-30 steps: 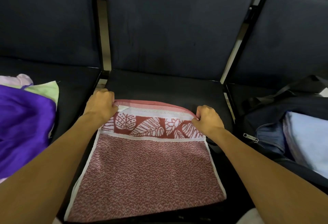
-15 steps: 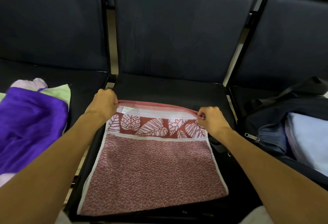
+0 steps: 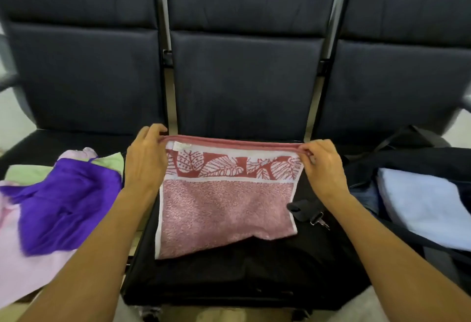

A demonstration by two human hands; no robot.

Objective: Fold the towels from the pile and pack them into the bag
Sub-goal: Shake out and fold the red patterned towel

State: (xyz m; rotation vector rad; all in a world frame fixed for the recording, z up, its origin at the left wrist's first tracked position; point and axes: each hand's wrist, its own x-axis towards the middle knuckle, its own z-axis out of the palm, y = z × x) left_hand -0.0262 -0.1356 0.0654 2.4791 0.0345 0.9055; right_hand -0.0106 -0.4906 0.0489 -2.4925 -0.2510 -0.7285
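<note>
This looks like a public waiting area, such as a terminal or station hall. A row of linked seats point(image 3: 244, 87) with dark padded backs stands on metal frame posts point(image 3: 170, 92), with an armrest point(image 3: 10, 77) at the end. A travel bag point(image 3: 397, 163) and loose laundry point(image 3: 63, 199) lie on the seats over a pale floor point(image 3: 12, 117).
</note>
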